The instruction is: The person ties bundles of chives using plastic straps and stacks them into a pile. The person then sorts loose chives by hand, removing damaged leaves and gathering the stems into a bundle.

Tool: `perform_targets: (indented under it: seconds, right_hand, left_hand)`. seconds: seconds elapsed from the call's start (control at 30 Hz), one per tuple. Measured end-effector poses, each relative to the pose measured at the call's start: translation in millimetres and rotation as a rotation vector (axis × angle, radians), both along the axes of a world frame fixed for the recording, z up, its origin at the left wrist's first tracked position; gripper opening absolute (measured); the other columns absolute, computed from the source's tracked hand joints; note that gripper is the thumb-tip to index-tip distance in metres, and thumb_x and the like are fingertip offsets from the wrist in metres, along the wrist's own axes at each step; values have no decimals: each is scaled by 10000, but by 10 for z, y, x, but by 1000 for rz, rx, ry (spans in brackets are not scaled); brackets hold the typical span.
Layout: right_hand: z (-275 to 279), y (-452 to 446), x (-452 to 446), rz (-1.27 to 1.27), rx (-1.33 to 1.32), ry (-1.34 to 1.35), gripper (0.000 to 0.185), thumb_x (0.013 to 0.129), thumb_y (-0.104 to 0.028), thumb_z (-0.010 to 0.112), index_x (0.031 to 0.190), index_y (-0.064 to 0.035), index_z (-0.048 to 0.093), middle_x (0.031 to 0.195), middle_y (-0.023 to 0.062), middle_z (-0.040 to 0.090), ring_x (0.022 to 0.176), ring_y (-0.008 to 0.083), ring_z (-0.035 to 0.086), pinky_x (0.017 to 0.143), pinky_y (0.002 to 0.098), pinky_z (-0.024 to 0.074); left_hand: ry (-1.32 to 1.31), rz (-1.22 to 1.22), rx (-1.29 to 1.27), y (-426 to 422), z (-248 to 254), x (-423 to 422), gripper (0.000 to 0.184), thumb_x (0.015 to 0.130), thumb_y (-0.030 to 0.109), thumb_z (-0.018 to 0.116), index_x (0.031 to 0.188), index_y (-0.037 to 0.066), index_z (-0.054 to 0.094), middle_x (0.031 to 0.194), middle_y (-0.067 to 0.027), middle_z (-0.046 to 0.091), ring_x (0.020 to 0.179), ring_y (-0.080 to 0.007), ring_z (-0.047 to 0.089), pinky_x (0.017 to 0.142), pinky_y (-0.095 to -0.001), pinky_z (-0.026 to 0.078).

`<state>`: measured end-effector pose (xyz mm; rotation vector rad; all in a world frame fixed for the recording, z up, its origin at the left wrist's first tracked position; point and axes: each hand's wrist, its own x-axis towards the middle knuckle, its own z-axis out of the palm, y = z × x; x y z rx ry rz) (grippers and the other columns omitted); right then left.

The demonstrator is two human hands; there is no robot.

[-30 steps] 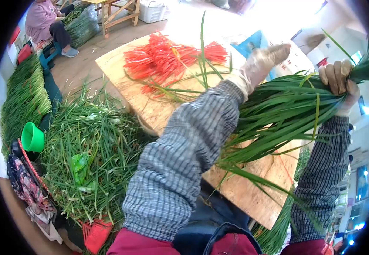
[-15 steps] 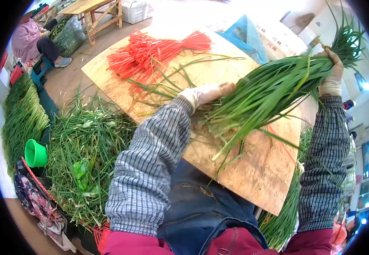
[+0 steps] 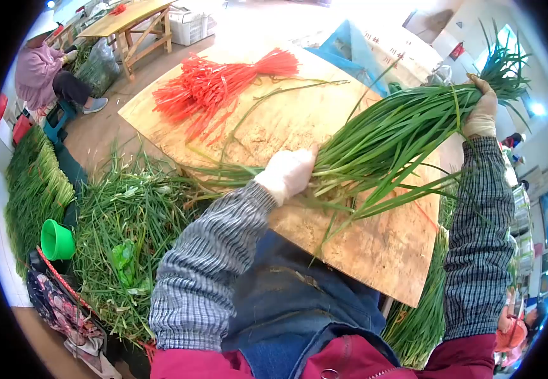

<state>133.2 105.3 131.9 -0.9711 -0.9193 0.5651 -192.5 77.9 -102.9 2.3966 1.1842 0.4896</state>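
My gloved right hand (image 3: 482, 108) is closed round the upper part of a big bundle of green chives (image 3: 391, 136), raised over the right side of the plywood board. The leaf tips fan out beyond that hand, and the pale ends point left and down. At those ends is my gloved left hand (image 3: 290, 172), its fingers curled in; loose chive leaves (image 3: 223, 175) stick out to its left. Its fingertips are partly hidden. Red plastic strips (image 3: 214, 85) lie piled on the far part of the board.
The plywood board (image 3: 375, 252) has its near edge at my waist. Heaped chive leaves (image 3: 138, 221) with a green bag lie at left, near a green bucket (image 3: 57, 240). More chives (image 3: 416, 335) stand below right. A seated person (image 3: 40, 72) is at far left.
My left hand has moved left and down from the bundle, with loose leaves now trailing beside it. Stray leaves on the board have shifted towards its near left edge. My right hand keeps its grip.
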Motion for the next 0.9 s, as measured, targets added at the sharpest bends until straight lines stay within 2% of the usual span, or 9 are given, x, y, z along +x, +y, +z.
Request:
perform_targets:
  seconds: [0.03,0.2,0.43,0.5,0.57,0.67,0.77,0.83,0.9]
  right_hand:
    - [55,-56,-127,18,-8,-51,145,771,-91,542,847,9,615,711,79,582,603,200,570,596,298,496]
    - [98,-38,-802,122,-92,-225,221,845,-181,477,858,-25,633,742,82,627,635,206,595,630,314,504]
    - [-522,380,-1855,395,-349,10,191,818,-134,519,855,11,637,780,127,648,678,231,616,649,311,510]
    - [-818,891,-1337,128,-138,-667,186,816,-120,513,855,16,633,782,120,645,685,236,614,652,310,509]
    - [-800,1012,-844,60,-56,-902,211,815,-156,511,862,13,627,822,119,641,694,237,611,672,321,510]
    - [-439,731,-887,124,-239,7,240,827,-168,480,872,23,618,838,123,638,706,236,609,686,318,503]
    - [-417,660,-911,72,-197,-62,231,827,-151,474,871,24,619,781,120,632,677,235,591,658,304,491]
    - [-448,672,-824,26,-183,-321,229,830,-155,477,868,16,625,764,109,631,660,230,592,640,295,488]
    - [-420,575,-916,23,-215,-133,211,827,-142,496,867,25,619,803,110,634,690,221,599,663,301,492]
  left_hand:
    - [-45,30,120,-133,13,-99,273,810,52,473,1081,50,504,846,-200,627,759,-374,621,663,-440,495]
    - [-105,148,631,-851,102,-972,294,724,70,520,1015,24,524,678,-71,552,574,-236,586,473,-353,454]
    - [-13,371,543,-1752,41,-1946,375,656,-7,543,1027,38,519,692,-89,527,583,-273,563,475,-366,446]
    - [6,425,454,-1993,-91,-2141,374,659,-45,519,1024,36,530,696,-112,548,581,-282,575,492,-376,466]
    - [-66,574,430,-2305,-333,-2455,285,692,-60,502,951,36,569,748,-154,599,620,-316,606,522,-378,494]
    - [-111,698,411,-2702,-614,-2950,261,746,-69,486,974,3,591,793,-177,616,668,-336,619,551,-350,496]
    - [-302,961,189,-2837,-675,-3358,210,819,-35,466,972,-2,606,828,-179,636,707,-328,625,618,-324,496]
    - [332,1146,-184,-2887,-598,-3575,191,839,136,531,958,10,612,821,-150,621,735,-282,616,656,-357,486]
    - [797,1114,-225,-2894,-729,-3584,337,814,301,575,1023,37,591,941,-142,591,883,-282,579,717,-450,453]
